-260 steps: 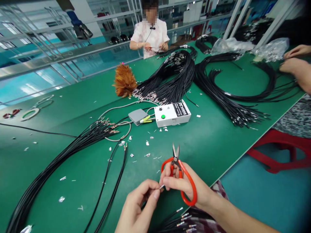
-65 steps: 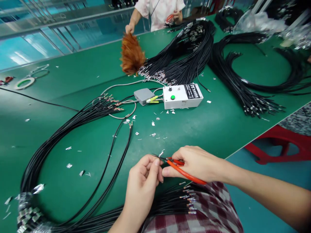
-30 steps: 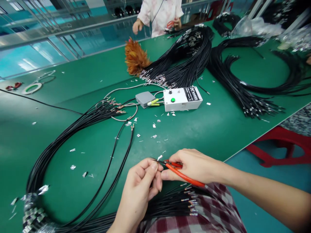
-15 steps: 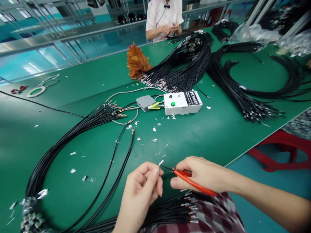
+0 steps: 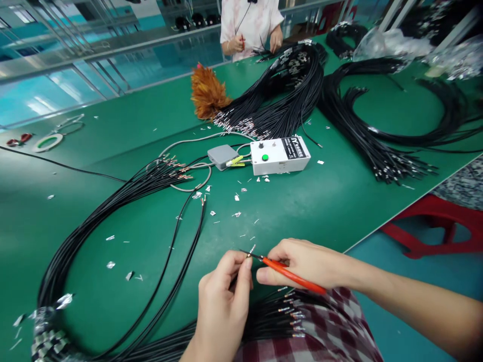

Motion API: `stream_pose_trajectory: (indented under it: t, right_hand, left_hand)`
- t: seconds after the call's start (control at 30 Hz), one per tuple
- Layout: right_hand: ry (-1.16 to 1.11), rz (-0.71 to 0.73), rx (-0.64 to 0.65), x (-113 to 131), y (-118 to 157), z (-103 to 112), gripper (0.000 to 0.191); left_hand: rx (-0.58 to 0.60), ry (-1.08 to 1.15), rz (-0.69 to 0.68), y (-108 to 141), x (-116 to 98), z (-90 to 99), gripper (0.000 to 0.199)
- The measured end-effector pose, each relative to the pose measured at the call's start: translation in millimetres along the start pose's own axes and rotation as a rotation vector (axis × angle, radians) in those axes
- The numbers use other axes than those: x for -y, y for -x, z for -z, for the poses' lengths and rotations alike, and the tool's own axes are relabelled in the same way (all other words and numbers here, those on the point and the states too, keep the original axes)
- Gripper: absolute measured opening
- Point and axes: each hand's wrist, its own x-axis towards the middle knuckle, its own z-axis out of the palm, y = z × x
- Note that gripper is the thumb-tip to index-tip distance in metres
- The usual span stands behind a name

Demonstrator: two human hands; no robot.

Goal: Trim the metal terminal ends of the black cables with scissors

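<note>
My left hand (image 5: 225,296) pinches a black cable near its end at the lower middle; the short silvery tip (image 5: 252,249) sticks up past my fingertips. From the right, my right hand (image 5: 298,264) is closed around the red-handled scissors (image 5: 294,275). Their dark blades reach my left fingertips, one on each side of the silvery tip as far as I can see. Below my hands, a bundle of black cables (image 5: 264,319) with stripped ends lies across the checked cloth on my lap.
A white box (image 5: 281,163) with a green button and a grey block (image 5: 222,157) stand mid-table. Black cable bundles (image 5: 113,201) curve at the left and back. An orange feather duster (image 5: 207,93) lies behind. Across the table, a person (image 5: 251,30) handles cables.
The scissors have moved left, and their blades now reach the cable tip instead of stopping beside it. The left fingers have closed up more. The person opposite has moved both hands apart.
</note>
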Motion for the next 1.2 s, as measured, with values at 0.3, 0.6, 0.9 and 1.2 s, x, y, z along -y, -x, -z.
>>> stream_pose_trajectory:
  t: [0.3,0.6,0.9,1.2]
  right_hand:
    - [-0.091,-0.05,-0.009,-20,8,3,0.048]
    - [-0.061,0.362,-0.238,6,2,16,0.008]
    - [0.686,0.661,-0.154,25,9,26,0.014]
    - [-0.691,0.22,0.15,-7,-14,-6,0.024]
  left_hand:
    - [-0.001,0.111,0.042,-1,3,2.7,0.019]
    - [0.332,0.067,0.078,-4,2,-0.1,0.029]
    - [0.438,0.345,0.243,-10,-1,1.9,0.042]
    - [0.125,0.01,-0.335,2,19,2.1,0.013]
